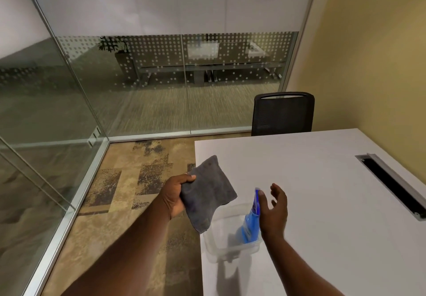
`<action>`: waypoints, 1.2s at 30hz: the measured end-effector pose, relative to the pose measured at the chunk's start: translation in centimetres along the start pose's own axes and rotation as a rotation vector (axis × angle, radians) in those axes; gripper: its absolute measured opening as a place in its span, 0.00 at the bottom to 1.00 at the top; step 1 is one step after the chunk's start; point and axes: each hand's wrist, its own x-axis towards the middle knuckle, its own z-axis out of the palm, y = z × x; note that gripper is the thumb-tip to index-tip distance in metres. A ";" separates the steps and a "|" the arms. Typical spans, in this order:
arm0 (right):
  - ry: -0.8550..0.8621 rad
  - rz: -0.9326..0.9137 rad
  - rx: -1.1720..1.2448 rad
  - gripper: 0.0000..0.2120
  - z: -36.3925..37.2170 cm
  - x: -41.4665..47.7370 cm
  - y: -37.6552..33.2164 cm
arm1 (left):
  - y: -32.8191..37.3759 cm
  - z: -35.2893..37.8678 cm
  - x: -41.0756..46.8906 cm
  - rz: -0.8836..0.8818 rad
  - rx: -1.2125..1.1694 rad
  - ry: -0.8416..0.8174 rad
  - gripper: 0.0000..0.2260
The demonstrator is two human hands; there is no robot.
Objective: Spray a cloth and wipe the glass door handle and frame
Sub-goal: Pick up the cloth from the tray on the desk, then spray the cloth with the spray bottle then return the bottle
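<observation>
Grey cloth (208, 194) hangs folded from the left hand (176, 195), pinched between the thumb on top and the curled fingers beneath, so that it sits over the near left corner of the white table (322, 180) and droops toward a clear plastic container (221, 252). That container stands on the table close to its left edge. Inside it a blue spray bottle (250, 224) leans with its top toward the far side. The right hand (274, 210) is spread wide just beside the bottle, palm turned left and fingers relaxed, gripping nothing. Its thumb lies against the bottle's upper part in the view, but motion blur makes it impossible to tell whether they touch.

Beyond the table, 2 glass walls (161, 65) meet at a corner, each set in a silver metal frame (76, 194) that runs along the floor and up the corner. A band of white dots crosses the far pane. Patterned brown carpet (129, 180) covers the floor between the glass and the table. 1 black mesh chair (283, 113) stands at the table's far side, and a dark cable slot (391, 185) is cut into the tabletop on the right.
</observation>
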 end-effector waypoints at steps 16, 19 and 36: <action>-0.186 0.171 -0.265 0.10 2.5 0.1 6.6 | -2.2 -2.6 3.0 -0.026 0.028 0.114 0.18; -0.178 0.190 -0.237 0.10 2.8 0.8 6.4 | -1.9 -2.8 2.8 -0.036 0.030 0.136 0.17; -0.252 0.036 -0.062 0.10 3.2 -1.8 0.3 | 2.1 -3.2 -1.4 0.069 0.012 0.212 0.11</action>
